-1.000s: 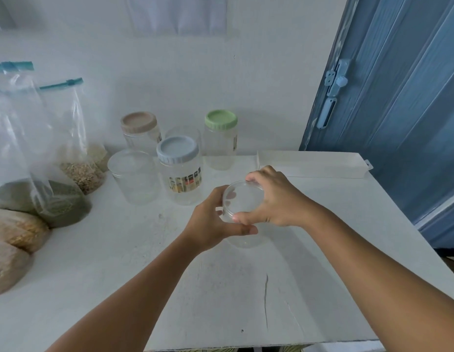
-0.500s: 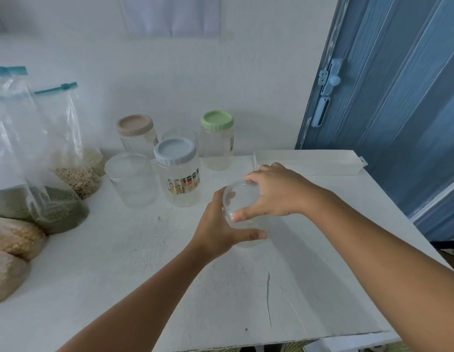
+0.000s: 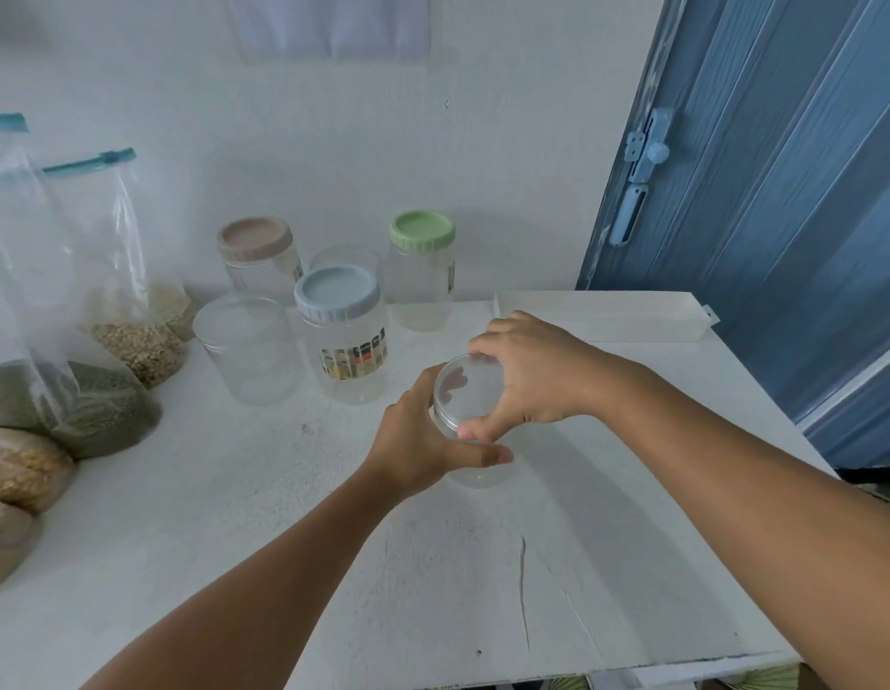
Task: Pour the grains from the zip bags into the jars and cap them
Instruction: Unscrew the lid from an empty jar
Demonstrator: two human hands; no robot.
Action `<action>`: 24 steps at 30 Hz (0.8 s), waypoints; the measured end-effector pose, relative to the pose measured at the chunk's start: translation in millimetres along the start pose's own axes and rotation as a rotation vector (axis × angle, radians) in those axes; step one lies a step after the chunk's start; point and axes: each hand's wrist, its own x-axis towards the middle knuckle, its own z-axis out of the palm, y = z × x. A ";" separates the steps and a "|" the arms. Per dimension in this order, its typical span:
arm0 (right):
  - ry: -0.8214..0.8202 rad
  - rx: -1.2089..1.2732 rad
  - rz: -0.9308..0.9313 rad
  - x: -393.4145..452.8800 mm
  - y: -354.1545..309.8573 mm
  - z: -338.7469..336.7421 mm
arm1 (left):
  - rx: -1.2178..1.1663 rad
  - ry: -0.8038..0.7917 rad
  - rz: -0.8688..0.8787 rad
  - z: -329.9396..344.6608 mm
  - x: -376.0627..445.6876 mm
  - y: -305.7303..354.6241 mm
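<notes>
A small clear jar (image 3: 475, 473) stands on the white table (image 3: 433, 590) at its middle. My left hand (image 3: 423, 440) grips its body from the left. My right hand (image 3: 527, 376) holds its clear lid (image 3: 465, 388) from above, with fingers curled round the rim. Behind stand empty jars: one with a blue cap (image 3: 338, 291), one with a green cap (image 3: 422, 230), one with a beige cap (image 3: 255, 239) and a clear-lidded one (image 3: 244, 351). Zip bags of grain lean at the left: green grains (image 3: 99, 410) and pale seeds (image 3: 134, 341).
Tan grain bags (image 3: 25, 465) lie at the left edge. A long white tray (image 3: 607, 316) sits at the table's back right, beside a blue folding door (image 3: 781, 216). A white wall rises behind the jars.
The view shifted slightly and both hands stayed on the clear jar; my right hand has turned a little on the lid.
</notes>
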 end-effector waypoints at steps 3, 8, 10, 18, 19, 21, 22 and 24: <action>-0.013 0.028 -0.007 1.4 0.7 -0.1 | 0.013 -0.019 -0.008 -1.4 1.0 1.3; -0.107 -0.024 0.037 -2.8 -6.3 -8.7 | 0.002 -0.022 -0.020 0.5 -0.9 0.0; -0.117 -0.138 0.061 -5.2 -9.6 -12.5 | -0.002 -0.024 -0.020 0.2 -1.5 -1.9; -0.063 -0.253 0.009 -1.1 -8.9 -14.5 | 0.008 -0.069 -0.016 -0.7 4.3 -1.7; -0.059 -0.225 0.003 -0.8 -6.9 -12.7 | 0.015 -0.073 -0.013 -0.9 5.4 -2.0; -0.064 -0.169 -0.016 -2.0 -1.7 -9.6 | 0.021 -0.082 -0.008 -2.2 7.0 -2.7; -0.080 -0.143 -0.027 -2.5 1.0 -9.3 | 0.025 -0.093 -0.003 -2.9 8.2 -2.8; -0.159 -0.079 -0.026 -2.6 5.0 -12.1 | 0.031 -0.118 0.003 -3.7 10.2 -2.8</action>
